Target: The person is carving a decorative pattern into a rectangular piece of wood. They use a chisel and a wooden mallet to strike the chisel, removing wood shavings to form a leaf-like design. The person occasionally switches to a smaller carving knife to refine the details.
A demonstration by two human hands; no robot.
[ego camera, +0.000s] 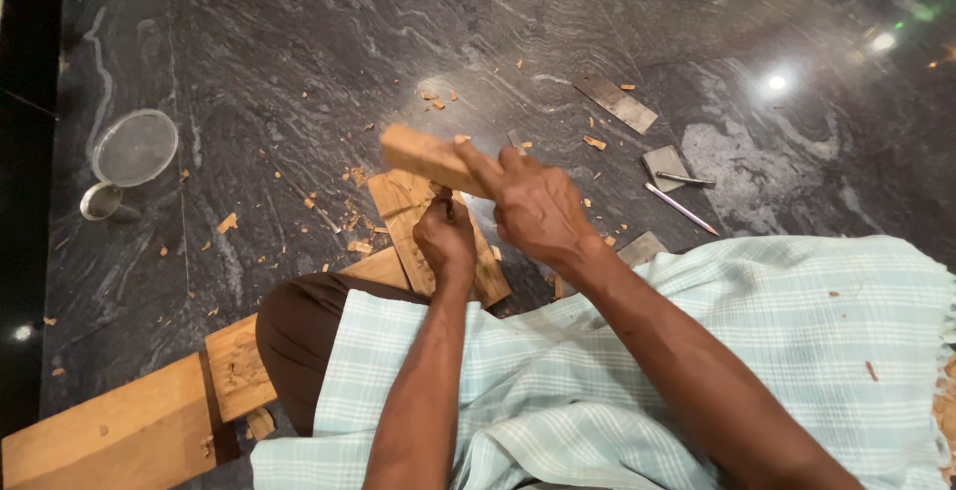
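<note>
My right hand grips a pale wooden block like a mallet, raised above the work. Just below it, my left hand is closed around a small chisel whose tip is hidden, held upright against a carved wooden plank. The plank lies on the dark stone floor and runs back under my knee. Wood chips lie scattered around it.
A longer wooden plank stretches to the bottom left. A round glass lid and a small metal cup sit at left. Flat metal blades, a sharpening stone and a pencil-like tool lie at right. A light checked cloth covers my lap.
</note>
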